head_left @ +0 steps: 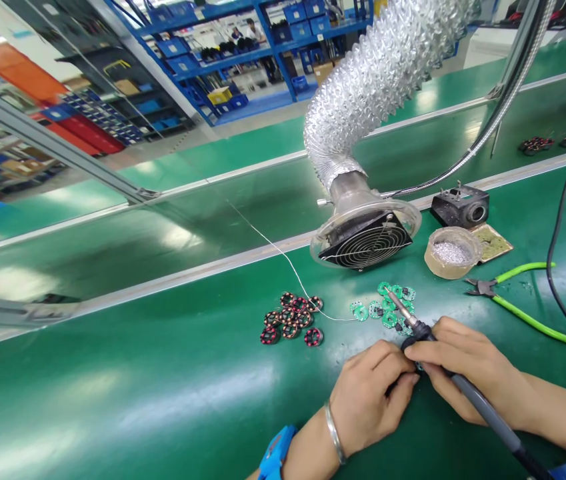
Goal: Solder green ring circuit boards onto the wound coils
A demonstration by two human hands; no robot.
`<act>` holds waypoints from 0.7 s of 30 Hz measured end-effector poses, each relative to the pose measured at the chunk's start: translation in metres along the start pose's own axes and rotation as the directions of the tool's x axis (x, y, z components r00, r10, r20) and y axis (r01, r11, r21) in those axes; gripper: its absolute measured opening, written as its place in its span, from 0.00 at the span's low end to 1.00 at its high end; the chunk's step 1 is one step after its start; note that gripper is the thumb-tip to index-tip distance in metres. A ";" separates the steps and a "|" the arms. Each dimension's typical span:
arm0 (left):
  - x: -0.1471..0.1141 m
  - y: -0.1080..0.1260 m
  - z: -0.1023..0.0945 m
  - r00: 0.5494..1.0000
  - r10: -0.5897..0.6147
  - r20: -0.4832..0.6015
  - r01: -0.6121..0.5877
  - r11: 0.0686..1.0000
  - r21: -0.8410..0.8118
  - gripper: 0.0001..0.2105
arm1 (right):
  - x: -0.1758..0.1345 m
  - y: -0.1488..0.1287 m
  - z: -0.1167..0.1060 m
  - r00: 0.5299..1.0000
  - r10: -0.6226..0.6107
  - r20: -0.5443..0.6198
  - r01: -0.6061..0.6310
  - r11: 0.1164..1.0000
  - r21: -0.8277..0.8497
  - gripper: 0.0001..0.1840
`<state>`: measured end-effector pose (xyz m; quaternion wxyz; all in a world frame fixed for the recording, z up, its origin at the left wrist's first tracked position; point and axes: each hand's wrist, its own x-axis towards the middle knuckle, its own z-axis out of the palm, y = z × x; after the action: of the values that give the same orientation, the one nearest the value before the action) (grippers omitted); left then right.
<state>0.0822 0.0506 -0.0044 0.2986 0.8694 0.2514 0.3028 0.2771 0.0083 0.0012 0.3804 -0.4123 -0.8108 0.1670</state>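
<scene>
The right hand [477,370] is wrapped around a slim dark-grey soldering iron [483,404] with a bare metal tip, which points up and left across a cluster of small round green circuit boards [389,319], though whether it touches them I cannot tell. Just beside it, the left hand [369,393] pinches a small dark part [419,366], mostly hidden between the fingers, low over the green tabletop [113,407]. Black rings with copper windings [287,317] lie left of the boards, and green-handled cutting pliers [487,288] lie to their right.
</scene>
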 end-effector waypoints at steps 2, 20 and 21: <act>0.001 0.002 0.002 0.999 -0.048 -0.010 0.048 0.997 -0.053 0.04 | 0.001 0.000 0.000 1.000 -0.006 -0.003 0.006 1.000 -0.002 0.17; 0.007 0.013 0.001 0.809 -0.566 0.161 0.583 0.735 -0.345 0.05 | -0.001 0.001 0.002 0.990 -0.118 -0.073 0.116 0.993 -0.023 0.19; 0.007 0.012 0.001 0.791 -0.580 0.194 0.607 0.709 -0.359 0.04 | 0.001 0.000 0.002 0.991 -0.118 -0.069 0.118 0.993 -0.012 0.19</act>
<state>0.0905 0.0463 0.0057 0.5606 0.6709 0.4391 0.2066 0.2757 0.0088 0.0004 0.4158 -0.3706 -0.8208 0.1265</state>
